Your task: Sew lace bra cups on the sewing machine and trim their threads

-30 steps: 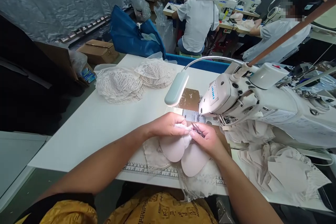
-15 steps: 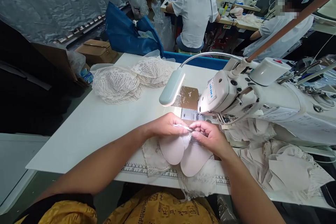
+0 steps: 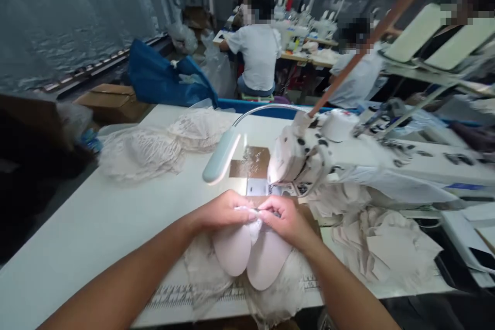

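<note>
A pale pink bra (image 3: 266,263) with two rounded cups and sheer lace edges hangs over the table's front part. Its middle is pinched by my left hand (image 3: 230,211), thumb on top and fingers folded. My right hand (image 3: 282,219) grips the same middle from the other side, with the fingertips of both hands nearly meeting. Something small and dark shows under my right fingers, too blurred to name. Just beyond the hands is the needle area of a white sewing machine (image 3: 290,157), lit by a small lamp (image 3: 222,157).
Stacks of white lace pieces (image 3: 141,154) lie at the left back of the white table (image 3: 96,237). Pale fabric pieces (image 3: 394,247) are heaped on the right. A printed ruler (image 3: 170,296) runs along the front edge. Beyond are a blue bag (image 3: 154,75) and seated people (image 3: 259,56).
My view has swung up and to the right, so the scene sits lower and further left, with blur. Both hands still pinch the bra's middle in nearly the same pose.
</note>
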`<state>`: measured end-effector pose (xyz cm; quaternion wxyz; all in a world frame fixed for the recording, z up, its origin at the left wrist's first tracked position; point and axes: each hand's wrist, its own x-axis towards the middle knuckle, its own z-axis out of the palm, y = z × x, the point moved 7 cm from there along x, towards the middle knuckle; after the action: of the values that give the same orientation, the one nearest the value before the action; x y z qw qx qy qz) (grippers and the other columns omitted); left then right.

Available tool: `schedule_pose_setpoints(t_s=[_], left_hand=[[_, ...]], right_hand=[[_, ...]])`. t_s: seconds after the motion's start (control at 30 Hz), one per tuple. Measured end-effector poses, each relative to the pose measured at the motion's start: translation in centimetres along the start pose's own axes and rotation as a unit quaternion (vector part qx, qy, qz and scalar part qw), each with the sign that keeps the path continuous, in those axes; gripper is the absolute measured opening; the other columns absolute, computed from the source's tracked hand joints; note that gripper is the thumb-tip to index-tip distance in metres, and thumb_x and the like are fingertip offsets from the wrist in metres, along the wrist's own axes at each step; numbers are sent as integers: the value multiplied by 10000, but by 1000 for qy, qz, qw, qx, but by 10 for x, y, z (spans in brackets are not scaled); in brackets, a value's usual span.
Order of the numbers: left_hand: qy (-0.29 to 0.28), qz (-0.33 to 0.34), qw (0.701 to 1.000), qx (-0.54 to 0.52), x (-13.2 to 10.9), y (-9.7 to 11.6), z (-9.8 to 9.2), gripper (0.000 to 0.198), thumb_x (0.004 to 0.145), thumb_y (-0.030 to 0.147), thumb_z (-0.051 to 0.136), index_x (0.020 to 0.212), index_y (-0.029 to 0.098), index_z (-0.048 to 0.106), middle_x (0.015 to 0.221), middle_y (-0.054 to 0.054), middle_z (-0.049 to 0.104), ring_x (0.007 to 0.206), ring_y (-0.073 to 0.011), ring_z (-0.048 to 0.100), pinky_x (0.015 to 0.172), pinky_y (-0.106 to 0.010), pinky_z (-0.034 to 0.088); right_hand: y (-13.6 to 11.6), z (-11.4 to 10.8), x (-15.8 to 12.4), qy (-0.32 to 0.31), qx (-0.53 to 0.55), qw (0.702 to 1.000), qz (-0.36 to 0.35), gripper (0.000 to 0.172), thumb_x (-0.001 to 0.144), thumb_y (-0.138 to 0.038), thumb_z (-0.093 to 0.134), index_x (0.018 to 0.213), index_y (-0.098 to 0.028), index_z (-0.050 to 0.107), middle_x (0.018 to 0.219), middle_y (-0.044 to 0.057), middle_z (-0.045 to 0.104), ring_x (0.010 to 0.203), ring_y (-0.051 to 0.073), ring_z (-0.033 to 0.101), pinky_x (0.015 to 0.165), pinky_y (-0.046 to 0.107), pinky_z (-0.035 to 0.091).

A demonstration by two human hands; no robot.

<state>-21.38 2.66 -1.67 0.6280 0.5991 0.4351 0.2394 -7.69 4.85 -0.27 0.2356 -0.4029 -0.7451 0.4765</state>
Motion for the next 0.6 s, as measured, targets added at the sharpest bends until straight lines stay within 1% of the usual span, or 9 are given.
schedule_pose_setpoints(t_s=[0.1,0.17,0.23,0.3,0.37,0.43,0.5,0.53,0.6], left_hand=[[-16,-2,1000,10,4,-4,0,444,823,532,616,676,114,647,601,-2,493,583,-115,393,515,-235,278],[-30,6,1000,3,7,-5,2,436,834,532,602,682,125,629,611,4,491,583,-115,390,526,-234,284],[-42,16,999,2,9,-4,4,409,857,521,576,725,139,637,654,-1,528,617,-128,429,564,-232,325],[-63,21,998,20,6,1,5,390,887,509,527,795,155,663,740,-16,591,692,-159,499,633,-239,379],[-90,24,994,57,-1,8,3,339,870,490,549,892,178,679,867,-28,640,804,-199,557,705,-247,414],[-118,12,988,95,-10,10,-4,311,801,470,628,946,199,678,957,-23,656,869,-225,586,725,-241,429],[-123,-12,983,133,-20,6,-16,314,749,469,667,904,197,675,921,-14,666,832,-223,606,674,-224,429],[-111,-24,981,156,-24,2,-24,319,752,488,654,859,188,671,873,-13,667,795,-218,612,640,-219,423],[-32,-36,973,226,-28,-4,-46,377,789,550,586,807,181,666,806,-18,669,749,-219,622,606,-223,425]], right_hand=[[3,0,2,27,33,999,5,106,815,-296,638,795,-200,678,799,7,702,764,157,641,680,257,474],[10,1,3,46,83,995,19,148,812,-315,640,897,-201,676,879,19,700,811,162,646,723,269,491],[16,9,5,19,142,989,33,364,770,-337,694,1111,-220,637,981,26,691,846,170,649,739,280,505],[19,21,6,-30,160,986,40,580,706,-329,757,1250,-239,580,969,17,689,826,177,647,724,287,509],[21,25,7,-44,123,991,38,487,710,-308,744,1180,-226,645,853,2,685,772,178,631,699,291,497],[19,20,7,-22,60,997,33,223,751,-290,685,954,-206,727,756,-3,666,725,171,603,667,284,470],[15,15,7,-17,23,999,32,97,763,-256,649,787,-197,721,726,-5,656,706,160,582,645,268,443],[13,15,6,-33,21,999,33,76,752,-248,652,745,-196,708,713,-10,651,701,155,576,635,260,432],[9,22,2,-105,47,993,33,63,744,-263,667,724,-206,685,695,-23,645,697,150,576,626,246,424]])
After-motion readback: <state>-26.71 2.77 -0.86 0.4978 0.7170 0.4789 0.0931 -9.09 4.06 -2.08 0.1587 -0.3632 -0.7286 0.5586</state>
